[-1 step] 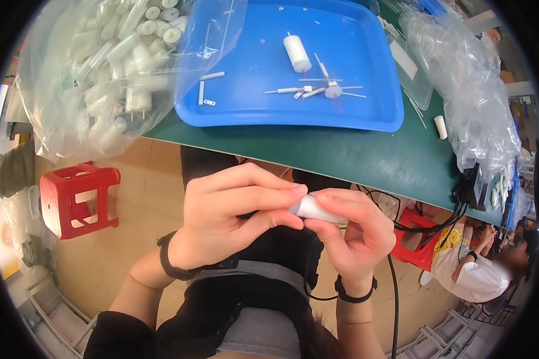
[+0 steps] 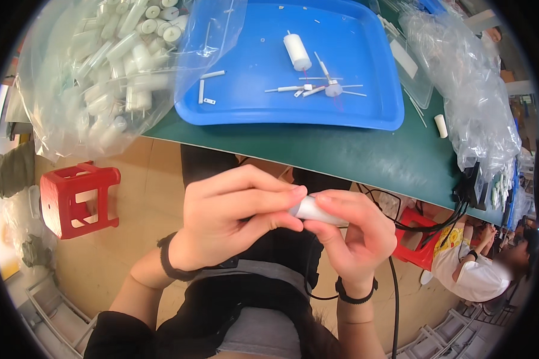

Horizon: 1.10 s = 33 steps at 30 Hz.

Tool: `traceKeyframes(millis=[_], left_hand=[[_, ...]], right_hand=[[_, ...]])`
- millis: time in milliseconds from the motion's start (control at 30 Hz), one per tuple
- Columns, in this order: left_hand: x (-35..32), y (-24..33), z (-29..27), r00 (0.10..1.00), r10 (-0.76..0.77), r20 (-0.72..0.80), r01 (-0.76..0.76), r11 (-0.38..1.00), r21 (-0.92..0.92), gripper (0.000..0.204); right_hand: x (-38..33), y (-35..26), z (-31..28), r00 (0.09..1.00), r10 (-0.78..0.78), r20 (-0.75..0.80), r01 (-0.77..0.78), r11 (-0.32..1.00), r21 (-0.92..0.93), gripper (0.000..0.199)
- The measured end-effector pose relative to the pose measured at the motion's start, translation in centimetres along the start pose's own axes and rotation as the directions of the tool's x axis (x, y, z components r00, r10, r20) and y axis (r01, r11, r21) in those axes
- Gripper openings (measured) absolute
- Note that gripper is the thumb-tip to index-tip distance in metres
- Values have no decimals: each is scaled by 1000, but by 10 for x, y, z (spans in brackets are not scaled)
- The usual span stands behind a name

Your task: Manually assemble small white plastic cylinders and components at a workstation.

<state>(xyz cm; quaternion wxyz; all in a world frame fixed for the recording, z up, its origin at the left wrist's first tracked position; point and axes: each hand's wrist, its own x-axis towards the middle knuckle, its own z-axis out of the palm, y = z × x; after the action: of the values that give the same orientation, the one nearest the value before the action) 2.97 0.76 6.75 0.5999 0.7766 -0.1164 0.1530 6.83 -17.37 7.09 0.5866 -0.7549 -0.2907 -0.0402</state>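
Below the table edge, over my lap, both hands meet around a small white plastic tube (image 2: 315, 211). My left hand (image 2: 233, 218) pinches its left end with thumb and fingers. My right hand (image 2: 356, 239) grips the other end from below, and most of the tube is hidden by fingers. Each wrist wears a black band. On the blue tray (image 2: 365, 116) above lie a white cylinder (image 2: 297, 52), several thin white sticks (image 2: 317, 88) and a few short white pieces (image 2: 212, 75).
A large clear bag of white tubes (image 2: 114, 66) sits at the green table's (image 2: 353, 152) left end. Crumpled clear bags (image 2: 476, 90) and a small white cylinder (image 2: 441, 125) lie at the right. A red stool (image 2: 78, 197) stands on the floor. Black cables (image 2: 428, 224) hang near a seated person (image 2: 473, 272).
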Motion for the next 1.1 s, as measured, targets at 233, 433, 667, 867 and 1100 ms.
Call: traceKeyframes(millis=[233,433,667,867,1100], left_hand=[[-5,-5,-5,989,145,34,-145,989,12,31],[-7,-3,-5,975,-220,37,218,903,-371,34],[-6,-12,-7,995,-44,88,61,978,-198,33],[-13,-13,3,999,36,21,-34,998,-57,33],[-26,-56,28,882,-426,203,442,595,-672,43]], right_hand=[[-7,-9,-1,988,-138,68,146,981,-128,29],[-6,-5,2,984,-173,38,176,979,-100,30],[-13,-4,4,999,34,6,-34,999,-21,27],[-16,0,6,999,17,40,-18,1000,11,27],[-36,22,19,935,349,61,-330,922,-204,23]])
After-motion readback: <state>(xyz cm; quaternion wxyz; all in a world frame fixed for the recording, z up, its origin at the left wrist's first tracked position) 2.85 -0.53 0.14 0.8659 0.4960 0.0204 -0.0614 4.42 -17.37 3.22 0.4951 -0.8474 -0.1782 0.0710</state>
